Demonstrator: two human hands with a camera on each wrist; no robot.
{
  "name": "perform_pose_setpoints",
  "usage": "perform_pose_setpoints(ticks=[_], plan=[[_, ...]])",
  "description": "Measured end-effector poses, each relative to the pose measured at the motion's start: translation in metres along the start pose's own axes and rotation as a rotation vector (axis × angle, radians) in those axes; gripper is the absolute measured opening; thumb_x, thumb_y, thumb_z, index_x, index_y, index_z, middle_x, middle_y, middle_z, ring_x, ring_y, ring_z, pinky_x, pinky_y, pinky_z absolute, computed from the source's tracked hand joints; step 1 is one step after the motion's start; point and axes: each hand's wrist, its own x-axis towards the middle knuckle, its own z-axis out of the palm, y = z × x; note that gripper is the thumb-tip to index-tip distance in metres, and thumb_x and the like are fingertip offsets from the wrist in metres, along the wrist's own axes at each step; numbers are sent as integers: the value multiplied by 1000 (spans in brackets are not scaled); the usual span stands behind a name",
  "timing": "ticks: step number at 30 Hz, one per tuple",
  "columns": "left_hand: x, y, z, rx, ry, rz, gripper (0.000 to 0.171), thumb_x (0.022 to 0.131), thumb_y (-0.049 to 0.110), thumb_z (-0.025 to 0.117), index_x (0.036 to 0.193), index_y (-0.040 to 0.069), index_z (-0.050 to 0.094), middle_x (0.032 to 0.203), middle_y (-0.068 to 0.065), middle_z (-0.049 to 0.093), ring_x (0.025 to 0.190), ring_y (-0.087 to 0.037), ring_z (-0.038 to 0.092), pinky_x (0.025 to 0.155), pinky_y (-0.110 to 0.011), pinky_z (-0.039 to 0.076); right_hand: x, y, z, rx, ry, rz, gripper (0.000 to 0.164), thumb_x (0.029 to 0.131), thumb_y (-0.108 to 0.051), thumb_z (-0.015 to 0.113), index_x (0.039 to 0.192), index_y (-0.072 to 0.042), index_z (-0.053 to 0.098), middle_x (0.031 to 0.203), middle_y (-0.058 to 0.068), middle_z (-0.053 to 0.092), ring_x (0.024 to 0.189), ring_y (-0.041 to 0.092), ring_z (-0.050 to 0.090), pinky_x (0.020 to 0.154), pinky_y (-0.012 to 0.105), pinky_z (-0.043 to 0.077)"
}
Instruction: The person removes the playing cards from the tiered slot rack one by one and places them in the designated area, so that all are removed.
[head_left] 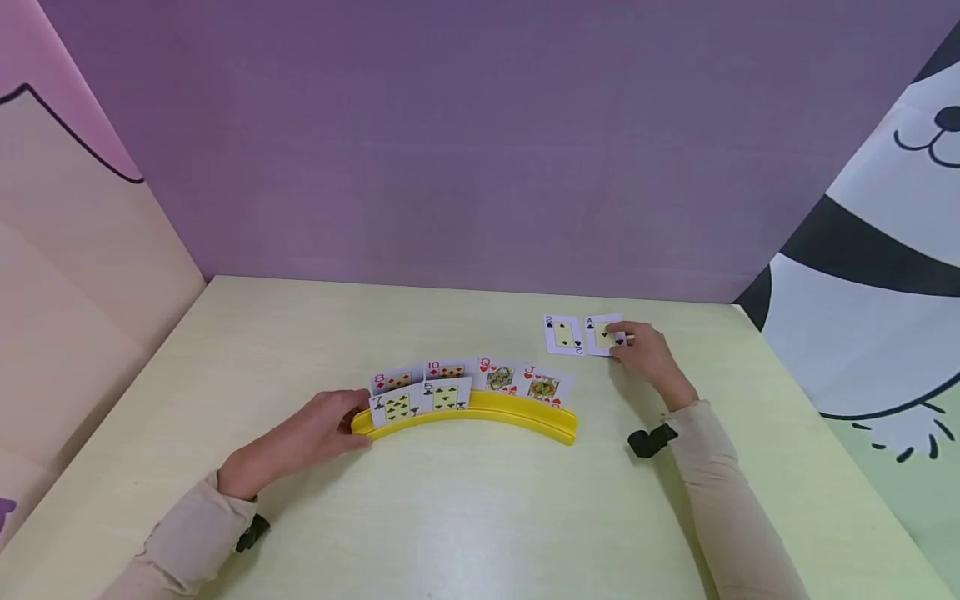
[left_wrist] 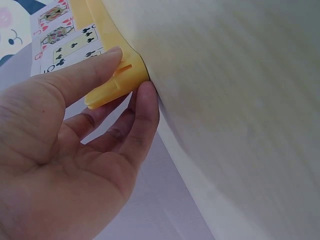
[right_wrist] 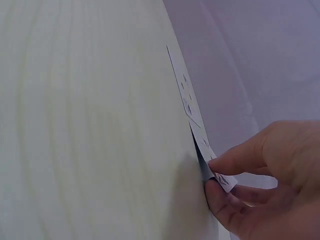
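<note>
My left hand (head_left: pixel 315 429) grips the left end of a curved yellow card holder (head_left: pixel 517 410) between thumb and fingers; in the left wrist view the thumb lies over that end. A seven of clubs (head_left: pixel 397 406) and a five of clubs (head_left: pixel 446 395) stand in its front row. Behind them are an eight of diamonds (head_left: pixel 395 380), a ten of diamonds (head_left: pixel 448 369), a queen of hearts (head_left: pixel 498 377) and a jack of hearts (head_left: pixel 543 387). At the back right, my right hand (head_left: pixel 647 354) pinches the right edge of an ace (head_left: pixel 597 340), tilting it off the table in the right wrist view.
Left of the ace, a black two (head_left: pixel 563 335) lies face up on the pale wooden table (head_left: pixel 465 517). A purple panel (head_left: pixel 480 167) rises along the table's back edge, with printed panels at both sides. Each wrist carries a small black camera (head_left: pixel 651 440).
</note>
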Motion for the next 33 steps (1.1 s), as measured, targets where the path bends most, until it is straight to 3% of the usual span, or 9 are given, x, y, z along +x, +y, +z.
perform_pose_setpoints(ticks=[5, 14, 17, 23, 33], plan=[[0, 0, 0, -11, -3, 5, 29, 86, 4, 77, 109, 1, 60, 108, -9, 65, 85, -18, 57, 66, -25, 50, 0, -4, 2, -63, 2, -52, 41, 91, -1, 58, 131, 8, 58, 134, 33, 52, 97, 36, 51, 77, 40, 42], [-1, 0, 0, -12, -3, 2, 31, 86, 5, 77, 112, 1, 60, 109, -9, 65, 85, -17, 59, 67, -24, 50, 2, -4, 5, -115, 43, -171, 37, 86, 8, 57, 121, 12, 63, 126, 35, 58, 90, 36, 47, 78, 46, 39], [-1, 0, 0, -11, -3, 3, 32, 85, 5, 78, 112, 0, 60, 109, -9, 65, 86, -17, 58, 67, -24, 50, 2, -4, 7, -124, 47, -177, 37, 85, 9, 56, 121, 13, 62, 127, 35, 57, 95, 39, 48, 85, 52, 40], [-1, 1, 0, 4, 1, -1, 32, 85, 5, 78, 111, 0, 60, 108, -8, 65, 86, -18, 58, 67, -24, 50, 2, -6, 7, -142, 27, -155, 37, 88, 8, 55, 124, 13, 61, 130, 35, 55, 120, 47, 48, 104, 62, 34], [-1, 1, 0, 5, -2, -2, 33, 85, 6, 78, 112, 0, 60, 108, -8, 65, 86, -17, 58, 67, -24, 50, 2, -7, 9, -143, 14, -148, 37, 88, 6, 58, 124, 13, 61, 130, 35, 55, 125, 49, 47, 105, 62, 34]])
